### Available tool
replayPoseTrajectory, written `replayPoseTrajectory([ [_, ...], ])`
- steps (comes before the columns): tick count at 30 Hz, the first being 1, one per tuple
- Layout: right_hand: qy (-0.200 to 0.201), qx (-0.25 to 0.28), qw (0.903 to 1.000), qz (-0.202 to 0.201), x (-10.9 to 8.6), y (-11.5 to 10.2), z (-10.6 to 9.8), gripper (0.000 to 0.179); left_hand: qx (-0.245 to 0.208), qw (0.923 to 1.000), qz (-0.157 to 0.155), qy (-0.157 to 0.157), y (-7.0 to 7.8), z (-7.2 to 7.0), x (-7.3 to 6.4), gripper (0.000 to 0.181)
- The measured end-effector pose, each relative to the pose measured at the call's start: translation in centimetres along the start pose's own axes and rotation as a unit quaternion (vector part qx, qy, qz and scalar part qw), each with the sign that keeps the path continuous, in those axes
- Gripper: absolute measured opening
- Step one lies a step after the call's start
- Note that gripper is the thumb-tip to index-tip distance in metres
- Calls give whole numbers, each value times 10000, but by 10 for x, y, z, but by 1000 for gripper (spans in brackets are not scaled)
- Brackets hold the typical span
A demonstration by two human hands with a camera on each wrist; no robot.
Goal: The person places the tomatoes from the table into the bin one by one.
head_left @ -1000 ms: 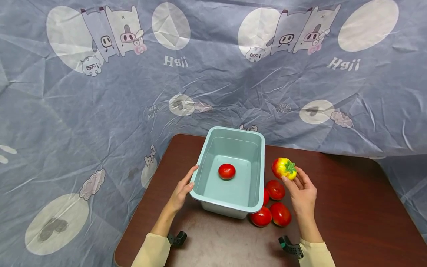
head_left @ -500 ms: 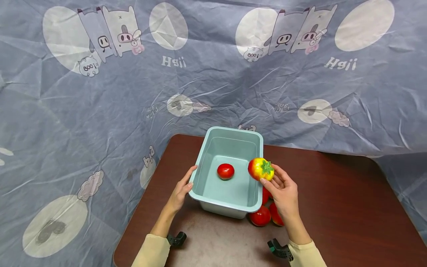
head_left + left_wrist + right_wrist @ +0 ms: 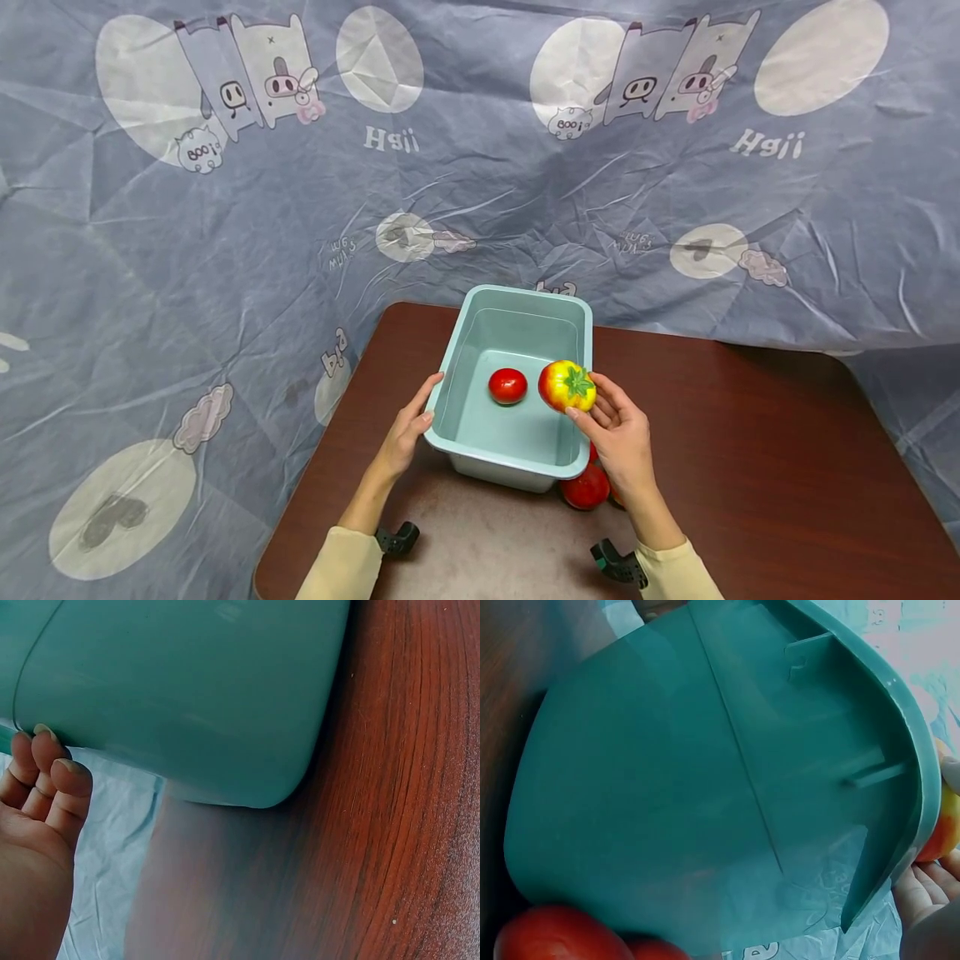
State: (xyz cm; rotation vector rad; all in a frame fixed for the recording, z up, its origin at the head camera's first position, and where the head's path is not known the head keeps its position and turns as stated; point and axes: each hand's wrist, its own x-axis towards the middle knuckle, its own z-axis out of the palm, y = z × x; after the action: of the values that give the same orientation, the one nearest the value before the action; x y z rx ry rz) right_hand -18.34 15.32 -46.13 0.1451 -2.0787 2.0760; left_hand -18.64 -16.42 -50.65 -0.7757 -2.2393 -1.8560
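Observation:
My right hand [image 3: 626, 429] holds a tomato [image 3: 567, 386] between thumb and fingers, over the right side of a pale green-blue plastic bin [image 3: 517, 457]. This tomato is yellow round its green leafy top and red at the other end. Inside the bin, on its floor, lies a red tomato [image 3: 507, 387]. My left hand [image 3: 401, 433] grips the bin's left rim; in the left wrist view its bent fingers [image 3: 69, 778] reach the rim's underside. The right wrist view shows the held tomato [image 3: 945, 825] just past the bin's rim, partly hidden by it.
More red tomatoes [image 3: 587, 487] lie on the table against the bin's right side, partly covered by my right hand and the bin. The brown wooden table [image 3: 780, 467] has rounded corners. A grey-blue printed cloth [image 3: 480, 192] hangs behind and left of it.
My right hand has carried the tomato leftward from beside the bin to above its inside. The left hand stays on the rim, and the tomato in the bin lies as before.

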Motion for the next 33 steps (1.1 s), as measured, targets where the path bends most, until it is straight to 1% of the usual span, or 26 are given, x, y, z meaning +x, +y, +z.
replayPoseTrajectory([
  [3, -15, 34, 10000, 5, -1, 0, 1, 59, -9, 10000, -43, -6, 0, 0, 0, 56],
  [7, -171, -278, 9994, -64, -2, -1, 3, 61, -55, 10000, -33, -5, -1, 0, 0, 56],
  [10, -291, -454, 9983, -227, -3, -4, 4, 60, -74, 10000, -15, -6, -1, 0, 0, 56],
  [15, -469, -366, 9956, -722, -7, -16, 6, 56, 16, 10000, -55, -12, 0, -1, -1, 56],
  [17, -489, -399, 9945, -840, -8, -19, 7, 54, 18, 10000, -76, -14, 0, -1, -1, 56],
  [22, -449, -450, 9945, -832, -9, -22, 8, 53, -4, 9999, -102, 4, 1, 0, -1, 56],
  [26, -468, -322, 9946, -865, -8, -18, 6, 53, 3, 9999, -102, 8, 0, 1, -1, 56],
  [28, -486, -223, 9946, -891, -7, -12, 4, 52, 21, 9999, -102, 6, 0, 1, -1, 56],
  [31, -439, 155, 9956, -807, -3, -4, -1, 51, 62, 9999, -122, 31, 1, 1, -1, 55],
  [33, -314, 454, 9960, -703, -1, 2, -7, 51, 13, 9999, -135, 50, 1, 1, -1, 55],
])
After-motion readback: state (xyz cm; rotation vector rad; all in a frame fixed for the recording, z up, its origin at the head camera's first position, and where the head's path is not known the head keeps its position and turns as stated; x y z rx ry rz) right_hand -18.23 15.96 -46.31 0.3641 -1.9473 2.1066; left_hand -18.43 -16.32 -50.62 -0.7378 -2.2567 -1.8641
